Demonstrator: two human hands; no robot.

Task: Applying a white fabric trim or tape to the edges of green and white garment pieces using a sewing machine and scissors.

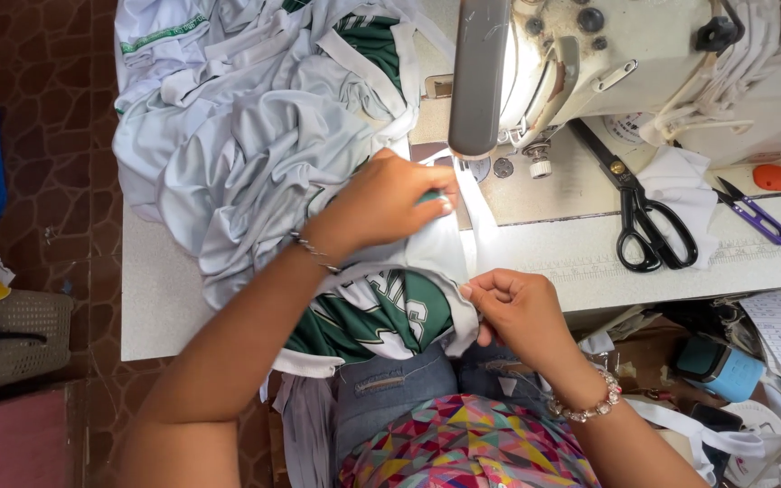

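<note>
My left hand (390, 203) presses flat on a white and green sports garment (264, 154) just left of the needle area of an industrial sewing machine (644, 63). Its fingertips hold the fabric down near the presser foot. My right hand (517, 312) pinches the white edge of the same garment at the table's front edge. The green printed part (381, 316) of the garment hangs over the edge toward my lap. The needle itself is hidden behind the machine head.
Black scissors (648, 226) and a small purple thread snip (752, 212) lie on the machine table (155, 298) to the right. A white cloth scrap (684, 181) sits beside them. Paper sheets, a teal object and a basket lie lower right; a woven basket stands at far left on the floor.
</note>
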